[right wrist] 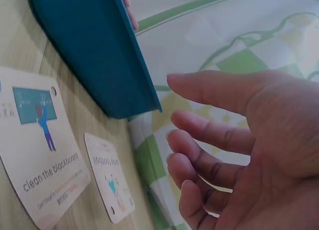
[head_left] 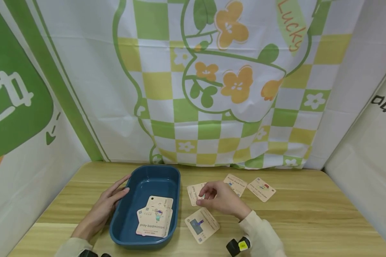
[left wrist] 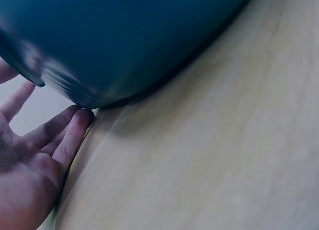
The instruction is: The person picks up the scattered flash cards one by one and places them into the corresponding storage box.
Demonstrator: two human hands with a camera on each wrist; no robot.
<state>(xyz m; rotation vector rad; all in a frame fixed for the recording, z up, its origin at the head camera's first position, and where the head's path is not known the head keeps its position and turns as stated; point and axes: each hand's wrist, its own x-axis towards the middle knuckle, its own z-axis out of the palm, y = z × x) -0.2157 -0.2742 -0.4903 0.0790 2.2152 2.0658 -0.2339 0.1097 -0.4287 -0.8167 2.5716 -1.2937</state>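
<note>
My left hand (head_left: 110, 200) rests along the left side of a dark blue plastic bin (head_left: 177, 178), thumb at the rim. In the left wrist view, its fairly straight fingers touch the outer wall near the bottom. Over the table to the right of the bin, my right hand (head_left: 220, 198) holds nothing; the right wrist view shows its fingers loosely bent and thumb apart. Below it lies a "play football" card (right wrist: 108, 177), partly covered in the head view. Nearer me is a "clean the blackboard" card (right wrist: 42, 150). Several cards overlap inside the bin, a "play badminton" card (head_left: 152, 221) on top.
Two more cards lie farther right, one card (head_left: 239, 184) behind my right hand and a "play on the slide" card (head_left: 261, 190) beyond it. A patterned curtain (head_left: 218, 142) hangs at the back edge of the wooden table (head_left: 308, 214). White fabric walls stand on both sides.
</note>
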